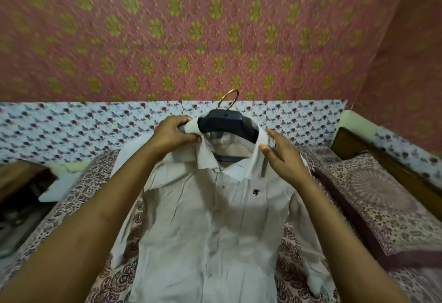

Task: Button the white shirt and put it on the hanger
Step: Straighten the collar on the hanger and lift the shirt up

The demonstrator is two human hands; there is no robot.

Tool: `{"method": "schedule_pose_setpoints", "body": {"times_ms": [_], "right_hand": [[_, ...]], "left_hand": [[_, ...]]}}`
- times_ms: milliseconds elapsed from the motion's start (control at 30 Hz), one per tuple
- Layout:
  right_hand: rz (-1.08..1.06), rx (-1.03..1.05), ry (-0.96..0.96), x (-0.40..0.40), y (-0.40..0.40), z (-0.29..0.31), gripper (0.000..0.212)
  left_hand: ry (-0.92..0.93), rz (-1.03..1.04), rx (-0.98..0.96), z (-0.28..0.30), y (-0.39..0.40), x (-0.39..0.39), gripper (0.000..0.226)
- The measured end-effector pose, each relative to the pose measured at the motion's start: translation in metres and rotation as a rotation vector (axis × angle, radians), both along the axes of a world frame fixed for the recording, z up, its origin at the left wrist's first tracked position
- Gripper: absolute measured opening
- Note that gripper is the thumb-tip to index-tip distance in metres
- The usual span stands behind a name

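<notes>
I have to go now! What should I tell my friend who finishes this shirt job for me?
Left hand pinches the collar's left side. Right hand is open, fingers touching the collar's right side.
The shirt lies front-up on the bed, with the hanger already inside the neck and its hook sticking out above.
Done: front looks buttoned, hanger is in.
Left: straighten the collar; the top button looks open, so check it.

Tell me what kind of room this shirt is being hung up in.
Most likely a bedroom in a home. The white shirt on its hanger lies on a bed with a printed bedsheet, a wooden bed frame shows at right, and pink floral wallpaper covers the wall behind.
</notes>
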State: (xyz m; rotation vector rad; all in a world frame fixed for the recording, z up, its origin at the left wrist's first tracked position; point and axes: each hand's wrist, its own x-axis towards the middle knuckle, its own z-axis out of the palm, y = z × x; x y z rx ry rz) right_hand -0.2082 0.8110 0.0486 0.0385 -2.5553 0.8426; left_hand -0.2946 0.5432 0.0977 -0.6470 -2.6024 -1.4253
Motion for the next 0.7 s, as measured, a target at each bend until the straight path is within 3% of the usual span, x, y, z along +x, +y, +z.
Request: {"method": "schedule_pose_setpoints", "body": {"times_ms": [167,433,700], "right_hand": [[0.023,-0.025,0.071,0.023,-0.014,0.063,0.061],[-0.163,0.088,0.321,0.025,-0.039,0.145,0.055],[-0.288,0.114,0.391,0.026,-0.036,0.15,0.062]], "left_hand": [[0.048,-0.011,0.058,0.062,-0.013,0.035,0.018],[0.235,-0.105,0.072,0.141,-0.04,0.033,0.023],[0.254,-0.178,-0.142,0.139,-0.1,0.003,0.043]]}}
